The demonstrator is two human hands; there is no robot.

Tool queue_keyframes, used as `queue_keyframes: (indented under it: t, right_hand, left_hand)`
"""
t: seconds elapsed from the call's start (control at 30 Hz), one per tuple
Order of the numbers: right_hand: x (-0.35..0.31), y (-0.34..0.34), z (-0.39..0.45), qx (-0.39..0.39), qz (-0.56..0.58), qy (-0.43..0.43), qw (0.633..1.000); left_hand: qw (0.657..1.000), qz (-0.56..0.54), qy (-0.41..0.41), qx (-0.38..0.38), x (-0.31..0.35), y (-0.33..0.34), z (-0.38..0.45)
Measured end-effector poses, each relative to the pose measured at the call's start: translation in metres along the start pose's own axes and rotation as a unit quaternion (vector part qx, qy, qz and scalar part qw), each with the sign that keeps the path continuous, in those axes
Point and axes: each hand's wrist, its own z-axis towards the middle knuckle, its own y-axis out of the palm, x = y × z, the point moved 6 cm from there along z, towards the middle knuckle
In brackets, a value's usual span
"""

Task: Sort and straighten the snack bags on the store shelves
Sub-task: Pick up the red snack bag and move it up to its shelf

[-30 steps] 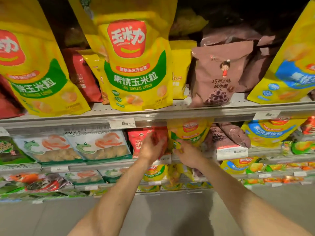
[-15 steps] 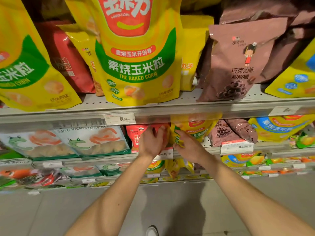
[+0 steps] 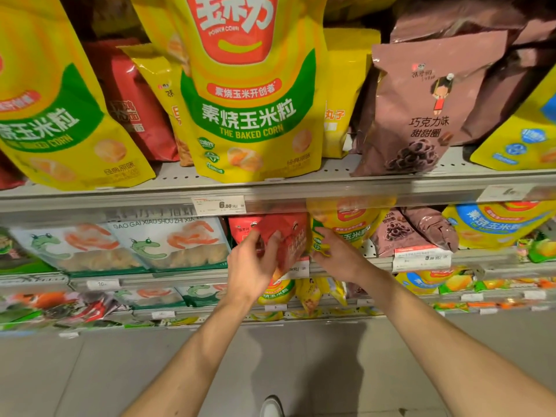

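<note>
My left hand (image 3: 255,267) grips the tilted red bag (image 3: 284,239), right hand (image 3: 337,257) pinches the yellow bag (image 3: 346,228) beside it (yank either and neighbours topple).

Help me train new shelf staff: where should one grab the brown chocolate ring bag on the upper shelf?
Probably the brown chocolate ring bag by its two side edges, from the front: it stands upright, leaning back, with its flat face toward the aisle.

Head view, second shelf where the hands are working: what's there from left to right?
Two white frog-print bags → red bag held by the left hand → yellow corn bag gripped by the right hand → brown bags → yellow-and-blue bag.
</note>
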Motion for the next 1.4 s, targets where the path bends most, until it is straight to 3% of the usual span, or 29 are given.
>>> queue_keyframes:
  t: [0.13,0.27,0.53,0.7,0.8,0.9,1.07,1.4]
  right_hand:
    - [-0.016,0.001,-0.003,-0.048,0.069,-0.01,0.996]
    - [-0.044,0.01,-0.016,-0.13,0.183,-0.014,0.974]
    - [-0.065,0.052,-0.015,-0.115,0.254,0.008,0.96]
    - [-0.08,0.073,-0.007,-0.127,0.249,0.009,0.96]
    - [-0.079,0.063,0.011,-0.011,0.188,0.026,0.982]
    - [-0.063,0.055,0.036,0.112,0.143,0.066,0.981]
    - [-0.06,0.081,0.062,0.069,0.147,0.07,0.984]
    - [-0.058,0.069,0.067,0.096,0.204,0.035,0.974]
  left_hand:
    - [0.992,-0.1,-0.048,-0.061,-0.015,-0.011,-0.008]
    - [0.957,-0.236,-0.14,-0.094,-0.032,-0.02,-0.012]
    - [0.928,-0.292,-0.19,-0.135,-0.061,-0.031,-0.034]
    - [0.924,-0.307,-0.211,-0.083,-0.083,-0.048,-0.039]
    - [0.931,-0.286,-0.223,-0.038,-0.099,-0.065,-0.042]
    - [0.938,-0.262,-0.228,-0.022,-0.111,-0.079,-0.046]
    - [0.928,-0.277,-0.248,-0.006,-0.124,-0.098,-0.056]
    - [0.923,-0.29,-0.254,0.002,-0.134,-0.118,-0.065]
